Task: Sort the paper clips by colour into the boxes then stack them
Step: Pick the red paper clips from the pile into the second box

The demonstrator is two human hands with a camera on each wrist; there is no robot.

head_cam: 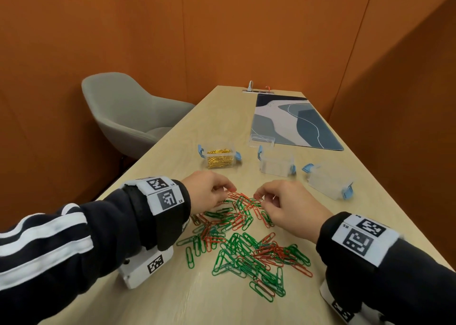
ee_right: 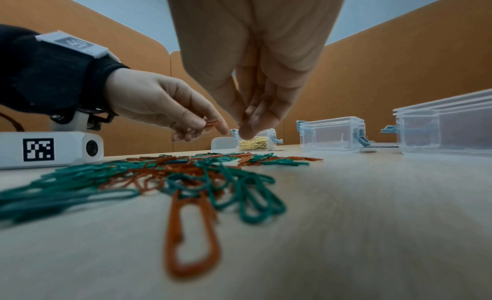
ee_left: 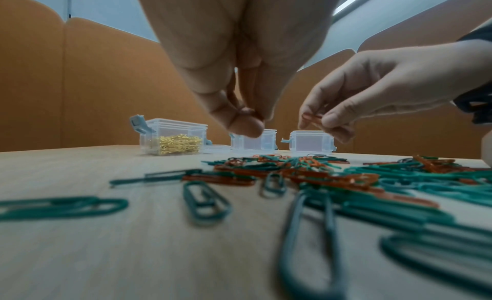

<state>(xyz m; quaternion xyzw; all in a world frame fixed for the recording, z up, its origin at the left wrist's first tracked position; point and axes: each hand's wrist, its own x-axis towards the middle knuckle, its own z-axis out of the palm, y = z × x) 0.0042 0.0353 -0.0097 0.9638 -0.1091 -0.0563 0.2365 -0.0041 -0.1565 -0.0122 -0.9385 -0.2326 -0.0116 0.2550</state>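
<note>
A loose heap of red and green paper clips (head_cam: 243,238) lies on the wooden table (head_cam: 172,297). Over its far edge my left hand (head_cam: 225,191) pinches a red clip (ee_right: 211,123) between thumb and fingers. Close beside it my right hand (head_cam: 260,197) pinches another red clip (ee_left: 313,117) just above the heap. Behind the hands stand three clear boxes with blue latches. The left box (head_cam: 220,158) holds gold clips. The middle box (head_cam: 276,164) and the right box (head_cam: 329,180) look empty.
A clear lid (head_cam: 262,141) lies behind the middle box, at the edge of a blue patterned mat (head_cam: 293,122). A grey chair (head_cam: 128,113) stands left of the table. Orange partition walls close in all round.
</note>
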